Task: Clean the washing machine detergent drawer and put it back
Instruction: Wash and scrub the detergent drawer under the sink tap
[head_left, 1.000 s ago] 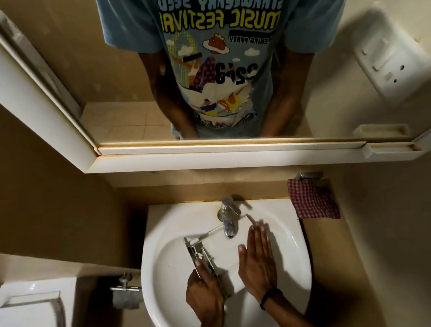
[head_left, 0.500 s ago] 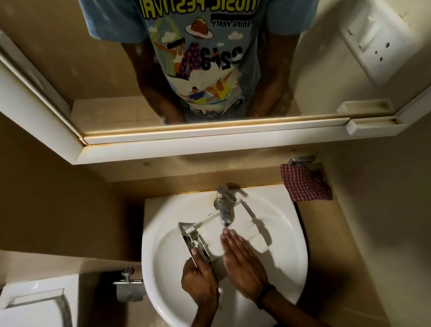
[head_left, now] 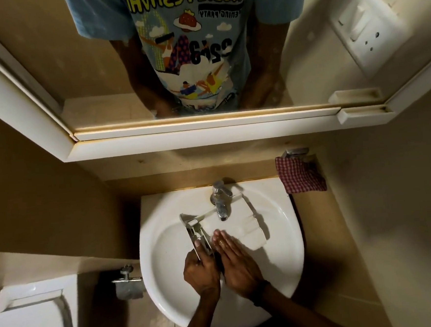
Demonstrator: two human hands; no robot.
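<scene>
The white detergent drawer [head_left: 241, 222] lies in the white basin [head_left: 164, 246] under the chrome tap [head_left: 220, 201], its front panel toward the left. My left hand [head_left: 201, 269] grips that front panel at its near end. With straight fingers, my right hand [head_left: 235, 259] lies flat on the drawer's body, fingertips pointing at the tap. Whether water runs from the tap I cannot tell.
A red checked cloth [head_left: 300, 175] hangs on the wall right of the basin. A mirror cabinet [head_left: 202, 136] juts out above. The toilet [head_left: 29, 322] stands at the lower left, with a chrome wall valve [head_left: 126, 278] beside the basin.
My right hand has slid left from the drawer's right end to its near-left part beside my left hand. The drawer has tipped from on edge to lying broad side up.
</scene>
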